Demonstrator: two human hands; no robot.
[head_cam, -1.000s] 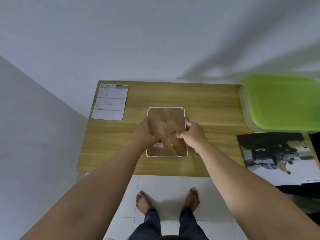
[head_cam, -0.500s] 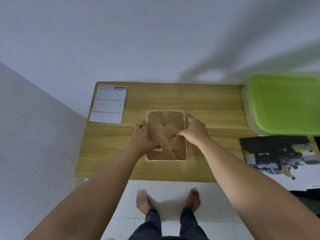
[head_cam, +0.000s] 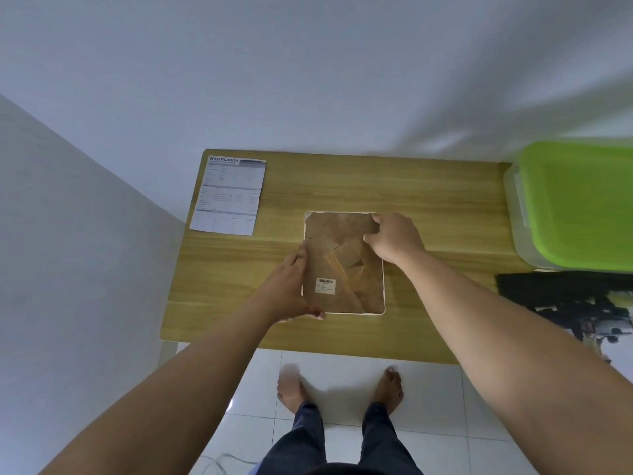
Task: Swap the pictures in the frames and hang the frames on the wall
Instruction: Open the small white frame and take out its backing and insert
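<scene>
"SPECIFICATION" heading on sheet (head_cam: 228, 195); barcode sticker (head_cam: 325, 286) text unreadable.

Person in dark blue trousers (head_cam: 301, 440), barefoot.
The left hand (head_cam: 286, 289), right hand (head_cam: 394, 240) and both forearms (head_cam: 205, 389) are bare; the trousers end at the ankles above two bare feet (head_cam: 388, 389).

A light wooden table (head_cam: 342, 186) stands in a corner, its far edge against a plain white wall (head_cam: 308, 80) and its left end near a greyer side wall (head_cam: 68, 252). Glossy white floor tiles (head_cam: 342, 378) lie below the near edge, and soft shadows cross the far wall on the right.
</scene>
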